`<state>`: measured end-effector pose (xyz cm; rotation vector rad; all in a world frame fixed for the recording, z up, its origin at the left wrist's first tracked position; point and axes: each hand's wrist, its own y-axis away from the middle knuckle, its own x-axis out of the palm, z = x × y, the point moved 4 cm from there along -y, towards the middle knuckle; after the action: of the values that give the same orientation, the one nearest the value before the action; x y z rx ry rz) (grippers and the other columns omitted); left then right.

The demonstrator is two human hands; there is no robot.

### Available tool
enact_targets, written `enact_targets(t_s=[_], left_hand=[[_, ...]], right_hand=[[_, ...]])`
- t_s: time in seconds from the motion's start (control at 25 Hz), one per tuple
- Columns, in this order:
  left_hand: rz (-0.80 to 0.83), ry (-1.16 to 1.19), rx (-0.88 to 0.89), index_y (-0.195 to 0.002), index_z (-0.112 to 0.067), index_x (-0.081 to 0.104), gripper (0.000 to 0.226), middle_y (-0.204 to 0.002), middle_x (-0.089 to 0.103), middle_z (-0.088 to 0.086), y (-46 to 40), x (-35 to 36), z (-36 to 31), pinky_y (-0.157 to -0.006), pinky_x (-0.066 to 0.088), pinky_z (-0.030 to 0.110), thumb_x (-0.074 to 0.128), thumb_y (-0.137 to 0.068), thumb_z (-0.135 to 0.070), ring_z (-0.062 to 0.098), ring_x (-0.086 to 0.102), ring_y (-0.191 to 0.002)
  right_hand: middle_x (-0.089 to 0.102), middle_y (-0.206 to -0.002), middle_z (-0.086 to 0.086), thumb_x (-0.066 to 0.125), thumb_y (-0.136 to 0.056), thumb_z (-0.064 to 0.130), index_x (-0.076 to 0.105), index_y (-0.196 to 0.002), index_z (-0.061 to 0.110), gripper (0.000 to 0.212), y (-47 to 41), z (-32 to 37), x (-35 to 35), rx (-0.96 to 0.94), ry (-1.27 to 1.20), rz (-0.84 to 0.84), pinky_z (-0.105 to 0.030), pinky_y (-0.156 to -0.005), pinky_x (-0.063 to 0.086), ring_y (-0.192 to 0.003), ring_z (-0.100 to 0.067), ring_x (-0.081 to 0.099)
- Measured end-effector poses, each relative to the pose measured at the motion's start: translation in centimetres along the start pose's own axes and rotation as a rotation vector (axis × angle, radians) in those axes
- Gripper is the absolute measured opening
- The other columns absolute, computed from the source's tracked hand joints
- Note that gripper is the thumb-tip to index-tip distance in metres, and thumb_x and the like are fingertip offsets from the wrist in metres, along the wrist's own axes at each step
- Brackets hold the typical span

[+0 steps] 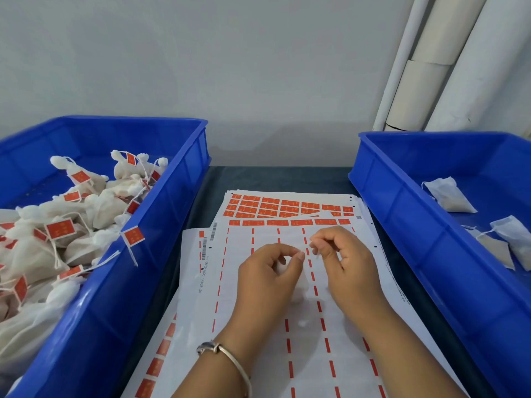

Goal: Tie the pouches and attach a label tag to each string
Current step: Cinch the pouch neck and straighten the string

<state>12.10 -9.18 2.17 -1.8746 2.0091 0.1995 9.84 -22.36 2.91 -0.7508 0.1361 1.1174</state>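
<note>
- While both hands work at centre frame, the left hand (268, 271) curls thumb to forefinger in a pinch around a pale pouch (300, 282), which shows only as a white blur below the fingers.
- Right hand (342, 254): fingers curled, thumb and forefinger pinched on what appears to be the string (315, 252); the thread is too fine and blurred to be sure.
- Key relation: the string seems to run across the small gap between the two pinches, left to right in the frame, with the pouch hanging toward the lower edge from the left hand. The right hand is nearer the free end, so by my judgement the pull that closes the knot would fall to it.
- Label sheets (287, 208) lie under and beyond the hands; the unused red labels sit in rows at upper centre, just above the right hand, making it the closer one for peeling.
- Left bin (161, 225), at left of frame: heaped with tied pouches, each trailing a string and red tag (61, 228); one tag hangs over the rim.
- Right bin (402, 202), at right of frame: a few flat, untied pouches (448, 196) on its floor, well apart from the hands.
- Stage, as judged: tying in hand, no tag yet seen on this string.
- Bracelet (227, 354) on the left wrist, lower centre.
</note>
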Motion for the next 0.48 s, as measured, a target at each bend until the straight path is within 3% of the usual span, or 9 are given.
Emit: enact_targets(t_s=[0.16, 0.28, 0.4, 0.48], left_hand=[[0.046, 0.021, -0.019, -0.065, -0.035, 0.060, 0.020, -0.076, 0.060, -0.024, 0.3, 0.2, -0.1, -0.054, 0.039, 0.004, 0.065, -0.084, -0.030, -0.008, 0.054, -0.081], [0.249, 0.159, -0.075, -0.057, -0.029, 0.063, 0.028, -0.072, 0.062, -0.019, 0.5, 0.5, -0.4, -0.055, 0.042, 0.005, 0.063, -0.084, -0.020, -0.008, 0.056, -0.073], [0.428, 0.408, -0.192, -0.055, -0.025, 0.064, 0.031, -0.068, 0.063, -0.009, 0.8, 0.6, -0.6, -0.071, 0.044, 0.020, 0.060, -0.084, -0.016, 0.005, 0.060, -0.079], [0.392, 0.570, -0.258, -0.058, -0.023, 0.067, 0.029, -0.077, 0.067, -0.003, 0.8, 0.3, -0.5, -0.079, 0.049, 0.030, 0.059, -0.085, -0.015, 0.015, 0.062, -0.087]], right_hand=[[0.054, -0.084, 0.024, 0.046, -0.093, 0.028, 0.054, -0.089, 0.030, 0.009, -0.1, -0.7, -0.9, 0.059, 0.003, -0.186, 0.003, -0.071, 0.039, -0.084, 0.006, 0.055], [0.055, -0.083, 0.023, 0.047, -0.094, 0.026, 0.053, -0.087, 0.033, 0.012, 0.1, -1.0, -1.0, 0.100, -0.027, -0.252, 0.000, -0.065, 0.042, -0.084, 0.006, 0.056], [0.058, -0.082, 0.021, 0.049, -0.094, 0.025, 0.053, -0.082, 0.037, 0.017, 0.3, -1.1, -0.2, 0.149, -0.114, -0.180, -0.003, -0.065, 0.044, -0.083, 0.006, 0.057], [0.061, -0.090, 0.021, 0.051, -0.094, 0.028, 0.055, -0.083, 0.037, 0.015, 0.0, -1.4, 0.5, 0.240, -0.164, -0.065, -0.009, -0.069, 0.046, -0.084, 0.000, 0.059]])
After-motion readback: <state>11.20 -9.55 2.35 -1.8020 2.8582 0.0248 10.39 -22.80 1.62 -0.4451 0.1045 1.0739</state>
